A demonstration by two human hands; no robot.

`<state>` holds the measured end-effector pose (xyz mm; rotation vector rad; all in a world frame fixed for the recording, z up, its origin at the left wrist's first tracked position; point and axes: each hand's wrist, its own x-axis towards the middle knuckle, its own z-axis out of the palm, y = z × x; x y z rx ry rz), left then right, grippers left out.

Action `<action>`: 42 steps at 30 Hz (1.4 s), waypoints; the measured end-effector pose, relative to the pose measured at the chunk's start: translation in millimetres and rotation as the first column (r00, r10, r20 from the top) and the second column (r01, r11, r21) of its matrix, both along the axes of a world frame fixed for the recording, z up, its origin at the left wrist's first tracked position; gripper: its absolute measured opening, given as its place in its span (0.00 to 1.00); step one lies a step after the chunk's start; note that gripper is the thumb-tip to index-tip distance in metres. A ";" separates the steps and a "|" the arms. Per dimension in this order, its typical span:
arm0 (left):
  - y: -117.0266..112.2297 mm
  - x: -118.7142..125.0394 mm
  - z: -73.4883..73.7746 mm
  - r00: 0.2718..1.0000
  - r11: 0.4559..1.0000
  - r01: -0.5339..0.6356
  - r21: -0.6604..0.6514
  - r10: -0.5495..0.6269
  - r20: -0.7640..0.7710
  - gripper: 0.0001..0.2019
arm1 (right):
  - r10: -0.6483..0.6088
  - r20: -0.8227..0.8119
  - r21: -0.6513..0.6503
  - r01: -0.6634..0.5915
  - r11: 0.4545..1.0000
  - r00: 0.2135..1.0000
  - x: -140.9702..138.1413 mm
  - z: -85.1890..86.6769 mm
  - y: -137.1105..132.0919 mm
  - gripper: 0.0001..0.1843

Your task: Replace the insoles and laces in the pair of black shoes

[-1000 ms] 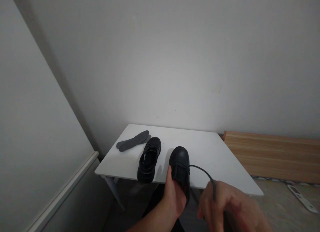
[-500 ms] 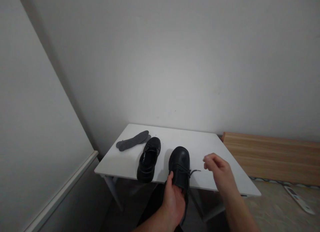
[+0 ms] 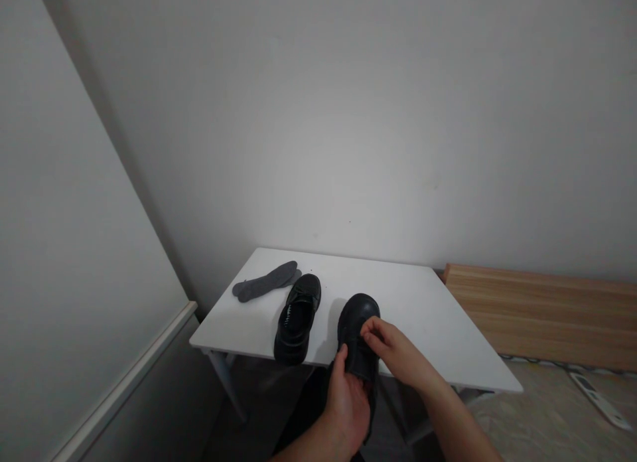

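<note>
A black lace-up shoe (image 3: 356, 310) rests with its toe on the white table (image 3: 413, 296), its heel end reaching past the near edge. My left hand (image 3: 348, 399) grips it at the opening, thumb on the outside and fingers partly hidden within. Over the lacing, my right hand (image 3: 385, 342) is closed in a pinch on the shoelace, which its fingers mostly cover. The matching black shoe (image 3: 293, 339) lies to the left, toe pointing at the wall. Two grey insoles (image 3: 266, 284) overlap each other beyond it.
A pale wall (image 3: 348, 150) rises behind the table, and a white partition with a ledge (image 3: 124, 389) runs along the left. To the right are a wooden board (image 3: 527, 306) and a white remote-like object (image 3: 600, 399) on a patterned surface.
My right hand has moved left from beside the shoe onto its lacing. The loose lace end that stuck out to the right is now hidden. My left hand keeps its hold.
</note>
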<state>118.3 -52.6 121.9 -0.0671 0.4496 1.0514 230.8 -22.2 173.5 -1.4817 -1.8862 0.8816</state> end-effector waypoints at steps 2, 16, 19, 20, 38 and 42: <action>-0.7 0.3 -0.5 1.000 1.000 0.026 0.003 -0.026 -0.009 0.24 | -0.016 -0.058 -0.012 0.016 1.000 0.998 3.2 -0.3 -3.5 0.06; -2.6 -0.1 2.0 1.000 0.999 0.021 0.045 -0.020 -0.014 0.24 | -0.264 0.598 0.289 0.103 0.952 0.757 -10.5 8.0 -15.9 0.04; -2.2 0.1 2.2 0.999 0.998 0.028 0.051 -0.027 -0.020 0.24 | -0.257 0.627 0.292 0.085 0.953 0.735 -13.4 8.5 -17.0 0.04; -1.8 0.3 2.2 1.000 0.998 0.025 0.051 -0.024 -0.020 0.24 | -0.262 0.625 0.296 0.087 0.951 0.736 -13.6 8.5 -17.0 0.04; 3.3 3.8 5.6 0.954 0.993 -0.017 -0.113 -0.017 -0.298 0.26 | 0.036 -0.560 0.008 -0.038 0.999 0.828 18.0 71.7 -34.1 0.23; 3.5 3.7 9.1 0.953 0.993 -0.033 -0.109 -0.002 -0.302 0.25 | 0.109 -0.552 0.019 -0.118 0.993 0.827 18.1 87.9 -45.7 0.28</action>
